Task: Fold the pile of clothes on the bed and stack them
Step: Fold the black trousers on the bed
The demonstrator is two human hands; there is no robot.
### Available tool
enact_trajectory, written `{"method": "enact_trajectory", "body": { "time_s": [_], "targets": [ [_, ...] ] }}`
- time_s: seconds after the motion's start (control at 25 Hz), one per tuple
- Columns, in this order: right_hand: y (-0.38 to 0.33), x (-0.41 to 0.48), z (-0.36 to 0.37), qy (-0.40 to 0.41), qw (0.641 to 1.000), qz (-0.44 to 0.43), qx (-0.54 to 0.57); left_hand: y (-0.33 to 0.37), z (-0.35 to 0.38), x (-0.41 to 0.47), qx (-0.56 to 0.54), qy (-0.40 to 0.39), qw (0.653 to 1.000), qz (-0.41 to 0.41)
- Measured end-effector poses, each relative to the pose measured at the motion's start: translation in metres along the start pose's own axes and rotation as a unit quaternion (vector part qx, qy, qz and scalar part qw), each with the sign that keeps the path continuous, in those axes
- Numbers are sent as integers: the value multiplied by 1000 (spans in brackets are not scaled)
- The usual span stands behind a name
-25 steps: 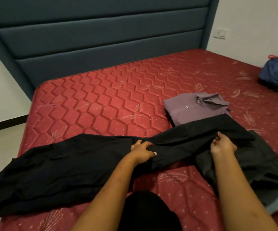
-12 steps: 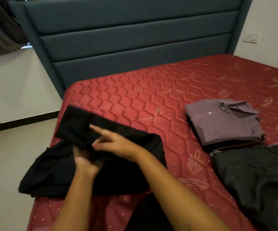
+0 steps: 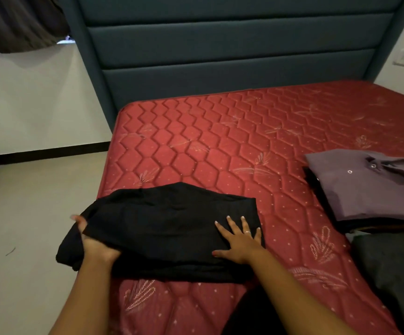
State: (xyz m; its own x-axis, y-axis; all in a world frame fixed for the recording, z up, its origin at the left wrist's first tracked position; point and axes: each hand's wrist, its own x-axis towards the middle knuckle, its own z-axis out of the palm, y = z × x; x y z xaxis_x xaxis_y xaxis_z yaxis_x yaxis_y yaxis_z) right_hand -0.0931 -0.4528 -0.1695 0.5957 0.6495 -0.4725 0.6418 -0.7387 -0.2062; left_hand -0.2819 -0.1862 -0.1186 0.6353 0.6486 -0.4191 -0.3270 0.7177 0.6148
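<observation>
Black garment (image 3: 172,228) lies folded into a thick, roughly rectangular bundle at the near left corner of the red mattress (image 3: 220,146), its left end hanging slightly past the mattress edge over the floor (image 3: 31,213). Right hand (image 3: 240,240) rests flat on the bundle's right end, palm down, fingers spread wide, a ring on one finger; it presses rather than grips. Left hand (image 3: 94,240) is at the bundle's left end, tucked between layers of the cloth with the top layer draped over most of it; a fingertip shows past the fabric edge. Whether that hand is closed on the cloth or just slid flat under it, cannot tell. Both forearms reach in from the bottom of the frame. To the right, well apart from the black bundle, a folded purple shirt (image 3: 370,189) with collar and buttons sits on top of another dark folded piece. Just below that, at the right edge, a dark grey garment (image 3: 394,267) lies loose and rumpled. Blue padded headboard (image 3: 220,44) stands behind the mattress.
</observation>
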Motion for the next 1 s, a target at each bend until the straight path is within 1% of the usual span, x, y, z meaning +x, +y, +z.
{"method": "enact_trajectory", "body": {
  "time_s": [0.04, 0.08, 0.12, 0.16, 0.2, 0.28, 0.32, 0.36, 0.4, 0.44, 0.48, 0.52, 0.56, 0.6, 0.64, 0.68, 0.72, 0.76, 0.8, 0.84, 0.88, 0.92, 0.96, 1.0],
  "targets": [
    [-7, 4, 1, -3, 1000, 3, -1, 7, 2, 0, 28, 18, 999, -3],
    [-15, 9, 0, -6, 1000, 4, -4, 13, 0, 3, 102, 13, 995, -19],
    [-23, 12, -2, -10, 1000, 3, -8, 19, -1, 8, 186, 16, 982, -7],
    [-31, 16, -2, -16, 1000, 4, -10, 27, -2, 12, 273, 8, 962, 5],
    [-39, 19, -1, -23, 1000, 6, -8, 36, -5, 19, 327, -2, 944, 34],
    [-50, 23, 4, -25, 1000, 9, 3, 51, -7, 31, 393, -24, 913, 108],
    [-54, 23, 6, -22, 1000, 12, 7, 56, -7, 35, 435, -25, 890, 131],
    [-57, 24, 7, -20, 1000, 16, 10, 60, -9, 41, 493, -22, 858, 144],
    [-58, 24, 8, -21, 1000, 19, 11, 61, -11, 43, 573, -17, 806, 146],
    [-58, 24, 8, -23, 999, 22, 12, 57, -16, 47, 675, -6, 724, 141],
    [-58, 25, 7, -27, 999, 22, 14, 49, -23, 48, 774, 19, 621, 122],
    [-58, 25, 5, -35, 999, 22, 21, 37, -26, 45, 849, 68, 509, 127],
    [-56, 26, 3, -45, 998, 24, 27, 26, -24, 41, 881, 105, 430, 167],
    [-55, 26, 0, -57, 998, 26, 30, 15, -17, 38, 884, 110, 395, 223],
    [-53, 26, -2, -65, 997, 29, 30, 3, -8, 37, 877, 81, 394, 264],
    [-51, 24, -3, -71, 996, 34, 29, -9, 2, 39, 881, 23, 386, 274],
    [-49, 22, -3, -75, 996, 39, 30, -19, 8, 42, 891, -39, 374, 254],
    [-47, 19, -2, -77, 995, 46, 31, -28, 8, 46, 909, -75, 354, 207],
    [-44, 18, -1, -77, 995, 49, 33, -33, 2, 51, 926, -75, 343, 138],
    [-41, 17, 1, -81, 995, 50, 37, -34, -7, 55, 934, -46, 347, 76],
    [-36, 17, 1, -90, 994, 42, 45, -33, -15, 57, 931, -3, 362, 38],
    [-31, 17, -4, -96, 992, 36, 77, -31, -21, 58, 924, 37, 379, 37],
    [-25, 18, -9, -87, 985, 33, 147, -31, -25, 56, 920, 67, 379, 77],
    [-17, 21, -15, -54, 965, 31, 254, -32, -26, 52, 914, 96, 366, 150]
  ]
}}
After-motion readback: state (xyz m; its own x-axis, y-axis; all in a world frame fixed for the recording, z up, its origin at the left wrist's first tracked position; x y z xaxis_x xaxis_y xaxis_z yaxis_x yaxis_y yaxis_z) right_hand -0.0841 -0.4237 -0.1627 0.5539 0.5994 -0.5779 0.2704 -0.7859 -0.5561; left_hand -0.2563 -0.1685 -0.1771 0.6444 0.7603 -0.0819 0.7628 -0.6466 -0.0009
